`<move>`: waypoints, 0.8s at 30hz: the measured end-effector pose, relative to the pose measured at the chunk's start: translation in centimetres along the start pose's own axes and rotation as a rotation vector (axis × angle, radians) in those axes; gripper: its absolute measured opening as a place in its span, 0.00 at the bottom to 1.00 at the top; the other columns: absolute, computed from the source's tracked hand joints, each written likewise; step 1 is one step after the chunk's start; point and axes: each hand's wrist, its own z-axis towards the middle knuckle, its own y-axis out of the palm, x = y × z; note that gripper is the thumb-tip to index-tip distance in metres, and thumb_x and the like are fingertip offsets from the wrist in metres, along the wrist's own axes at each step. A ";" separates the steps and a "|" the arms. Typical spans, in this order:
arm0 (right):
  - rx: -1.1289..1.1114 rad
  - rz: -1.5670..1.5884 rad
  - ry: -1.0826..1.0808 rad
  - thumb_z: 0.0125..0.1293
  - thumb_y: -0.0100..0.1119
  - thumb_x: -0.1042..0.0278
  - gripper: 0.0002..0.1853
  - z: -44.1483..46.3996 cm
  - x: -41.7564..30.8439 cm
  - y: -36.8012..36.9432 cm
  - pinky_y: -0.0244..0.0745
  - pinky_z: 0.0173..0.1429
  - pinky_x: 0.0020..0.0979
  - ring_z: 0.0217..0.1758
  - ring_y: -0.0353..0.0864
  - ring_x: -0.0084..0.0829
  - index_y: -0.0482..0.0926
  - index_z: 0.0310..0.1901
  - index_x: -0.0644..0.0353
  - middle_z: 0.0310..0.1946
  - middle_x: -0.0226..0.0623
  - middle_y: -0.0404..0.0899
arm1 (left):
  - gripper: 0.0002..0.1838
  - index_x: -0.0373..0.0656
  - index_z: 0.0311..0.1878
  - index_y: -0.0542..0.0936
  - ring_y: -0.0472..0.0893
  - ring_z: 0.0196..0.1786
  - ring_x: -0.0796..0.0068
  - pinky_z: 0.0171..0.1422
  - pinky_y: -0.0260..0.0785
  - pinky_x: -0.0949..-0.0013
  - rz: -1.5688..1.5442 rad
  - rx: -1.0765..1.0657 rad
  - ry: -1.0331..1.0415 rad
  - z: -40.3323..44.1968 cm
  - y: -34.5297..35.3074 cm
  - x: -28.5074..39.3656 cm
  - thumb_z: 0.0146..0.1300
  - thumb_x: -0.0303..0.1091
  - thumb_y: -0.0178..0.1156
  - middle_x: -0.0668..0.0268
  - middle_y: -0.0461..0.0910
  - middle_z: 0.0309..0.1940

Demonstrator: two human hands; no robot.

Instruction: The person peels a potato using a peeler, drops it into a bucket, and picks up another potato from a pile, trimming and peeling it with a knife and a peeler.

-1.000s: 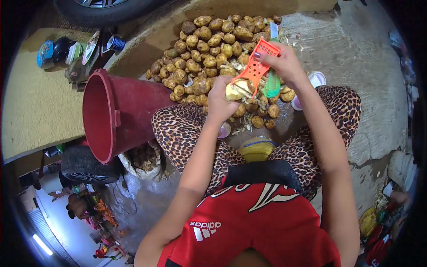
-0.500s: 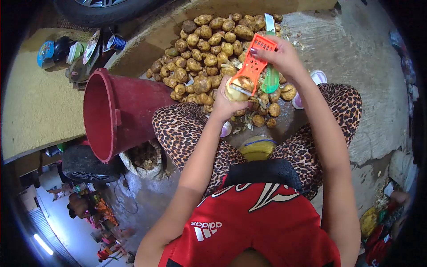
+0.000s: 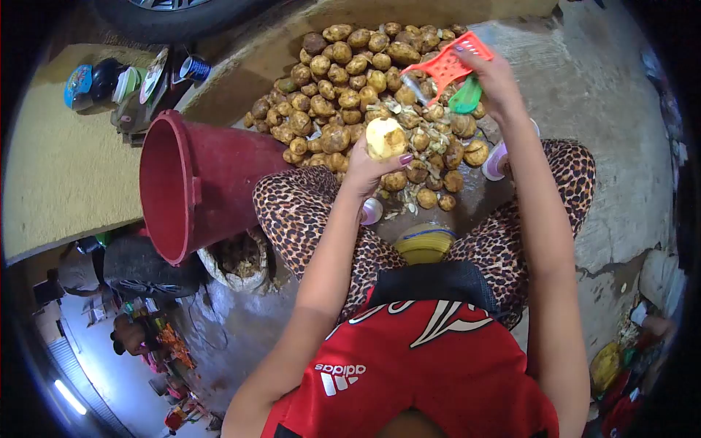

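Observation:
My left hand (image 3: 365, 169) is wrapped round a partly peeled potato (image 3: 385, 139), pale on most of its surface with a brown patch of skin. Up and to the right, my right hand (image 3: 496, 82) grips an orange peeler (image 3: 447, 67) with holes in its body, its blade apart from the potato. A green tool (image 3: 466, 95) hangs beneath the same hand; how it is held is partly hidden. Below and behind both hands lies a heap of unpeeled potatoes (image 3: 336, 75), with pale peelings (image 3: 409, 109) scattered on it.
A large red bucket (image 3: 219, 175) leans on its side at the left. Between my legs is a yellow container (image 3: 423, 244). An open sack (image 3: 237, 266) stands below the bucket. A vehicle wheel (image 3: 175, 14) shows at the top, and a person (image 3: 130, 336) at the lower left.
My right hand has moved up and right with the orange peeler, away from the potato. The potato in my left hand has turned, showing more of its pale side.

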 end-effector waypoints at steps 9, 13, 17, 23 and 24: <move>-0.199 -0.016 0.023 0.53 0.63 0.67 0.12 -1.8 1.2 2.5 0.72 0.43 0.25 0.35 0.77 0.22 0.76 0.38 0.62 0.32 0.31 0.79 | 0.38 0.40 0.54 0.62 0.75 0.46 0.75 0.51 0.71 0.69 0.286 -0.011 0.089 0.2 1.1 0.3 0.38 0.24 0.72 0.64 0.72 0.45; -0.340 -0.453 -0.135 0.49 0.66 0.63 0.16 -3.1 1.7 4.2 0.71 0.40 0.25 0.32 0.76 0.21 0.76 0.37 0.62 0.29 0.30 0.78 | 0.39 0.40 0.55 0.61 0.73 0.49 0.74 0.54 0.68 0.68 0.329 -0.087 0.043 0.2 1.1 0.3 0.36 0.24 0.71 0.64 0.71 0.46; -0.290 -0.505 -0.183 0.48 0.67 0.62 0.16 -0.7 2.8 2.2 0.72 0.37 0.26 0.29 0.76 0.21 0.76 0.35 0.62 0.26 0.30 0.78 | 0.40 0.40 0.55 0.62 0.73 0.48 0.76 0.54 0.66 0.71 0.373 -0.091 0.069 0.7 0.5 -0.1 0.35 0.22 0.69 0.65 0.72 0.45; -0.012 -0.283 -0.198 0.50 0.65 0.64 0.13 2.0 1.0 -2.2 0.72 0.36 0.25 0.29 0.77 0.20 0.77 0.35 0.61 0.28 0.30 0.79 | 0.36 0.40 0.51 0.65 0.71 0.44 0.79 0.52 0.65 0.73 0.399 -0.041 0.035 -0.2 0.1 0.6 0.33 0.24 0.68 0.69 0.72 0.41; -0.087 -0.322 -0.179 0.51 0.65 0.65 0.13 1.1 0.9 -1.1 0.72 0.37 0.24 0.30 0.77 0.20 0.77 0.36 0.62 0.29 0.30 0.79 | 0.35 0.40 0.50 0.65 0.71 0.44 0.79 0.51 0.65 0.73 0.412 -0.033 0.039 0.2 0.0 0.4 0.34 0.24 0.68 0.69 0.72 0.40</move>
